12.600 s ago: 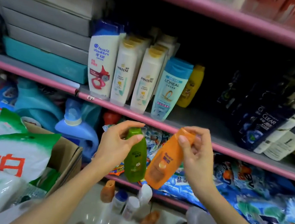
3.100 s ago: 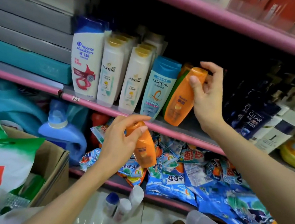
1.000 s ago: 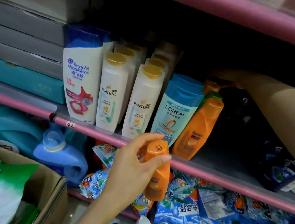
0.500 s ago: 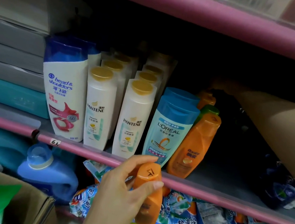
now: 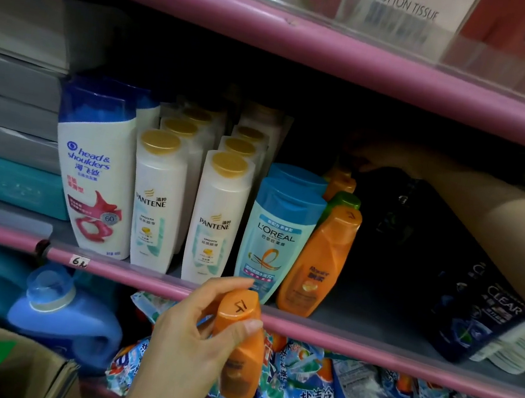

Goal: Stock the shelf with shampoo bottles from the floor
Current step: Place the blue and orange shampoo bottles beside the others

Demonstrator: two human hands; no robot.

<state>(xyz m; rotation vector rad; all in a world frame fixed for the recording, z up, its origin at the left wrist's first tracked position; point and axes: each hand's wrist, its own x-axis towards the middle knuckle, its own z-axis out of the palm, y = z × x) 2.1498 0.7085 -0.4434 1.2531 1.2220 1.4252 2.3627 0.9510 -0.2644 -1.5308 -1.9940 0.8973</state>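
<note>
- Head view: the left hand (image 5: 190,340) is clamped around an orange shampoo bottle (image 5: 239,340), thumb and fingers pinching it just under its cap, in front of and slightly below the pink shelf rail (image 5: 368,347). Half a second back the grip and bottle sat the same way; only the camera has closed in.
- The right hand (image 5: 391,158) is far back in the dark of the shelf, above the orange caps in the rear; whether its fingers are shut on anything cannot be told. The forearm crosses in from the right, as before.
- On the shelf an orange Rejoice bottle (image 5: 320,261) leans against the blue L'Oreal bottle (image 5: 274,234), with a green-capped bottle (image 5: 343,200) directly behind it, unchanged from a second ago.
- Left of these stand two rows of Pantene bottles (image 5: 217,219) and a Head & Shoulders bottle (image 5: 96,172). Dark Clear bottles (image 5: 488,311) lie tilted at the right.
</note>
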